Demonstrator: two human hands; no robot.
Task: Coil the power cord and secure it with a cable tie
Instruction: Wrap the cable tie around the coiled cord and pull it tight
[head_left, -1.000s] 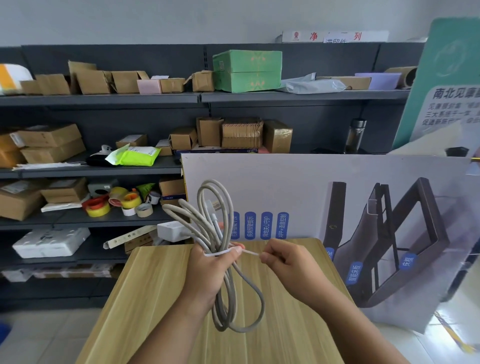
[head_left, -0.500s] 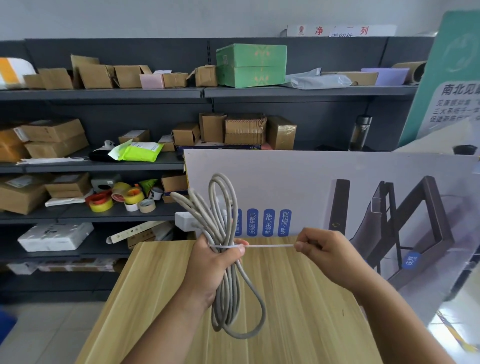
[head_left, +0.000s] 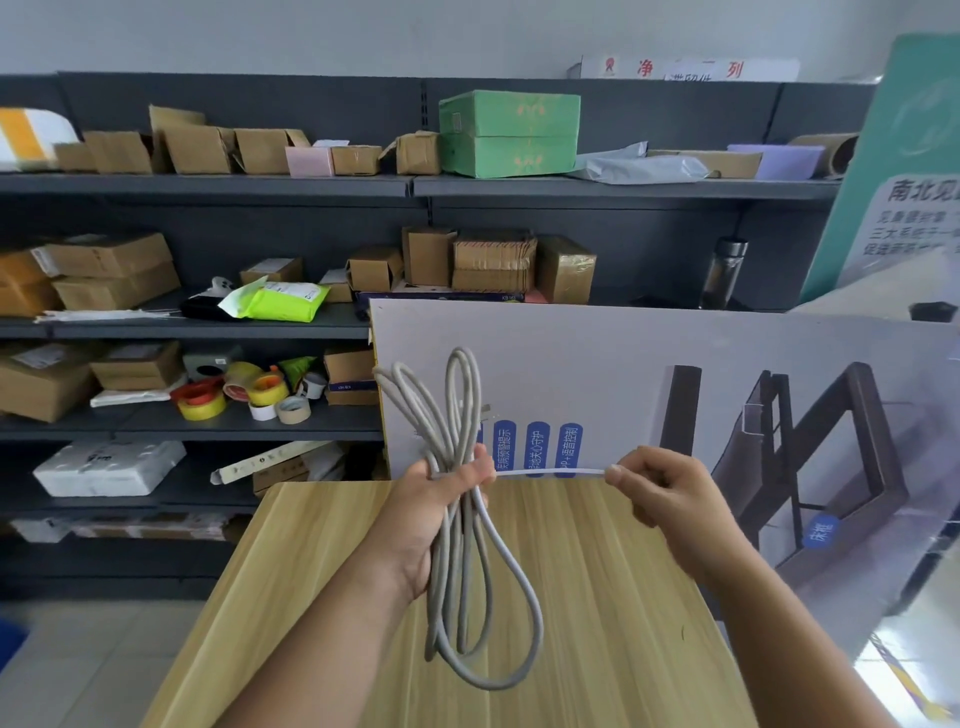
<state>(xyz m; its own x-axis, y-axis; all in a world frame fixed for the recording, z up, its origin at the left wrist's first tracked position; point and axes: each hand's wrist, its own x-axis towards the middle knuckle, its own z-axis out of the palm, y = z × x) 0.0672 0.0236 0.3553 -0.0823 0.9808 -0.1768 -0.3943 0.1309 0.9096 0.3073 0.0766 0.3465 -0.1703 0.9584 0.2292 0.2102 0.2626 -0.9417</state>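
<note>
A grey power cord (head_left: 457, 587) is gathered in long loops that stick up above and hang down below my left hand (head_left: 431, 514). That hand grips the bundle at its middle, held above the wooden table (head_left: 613, 623). A thin white cable tie (head_left: 550, 472) circles the bundle at my fingers and runs out taut and level to the right. My right hand (head_left: 660, 493) pinches the tie's free end between thumb and fingers, well apart from the cord.
A large printed board (head_left: 649, 364) leans upright behind the table's far edge. Dark shelves (head_left: 208, 327) on the left and behind hold cardboard boxes, tape rolls (head_left: 244, 397) and packets. A green poster (head_left: 904, 171) stands at the right.
My right hand has drawn the cable tie's end out to the right, so the tie's tail is now long and taut. The left hand still grips the coil and has lifted slightly.
</note>
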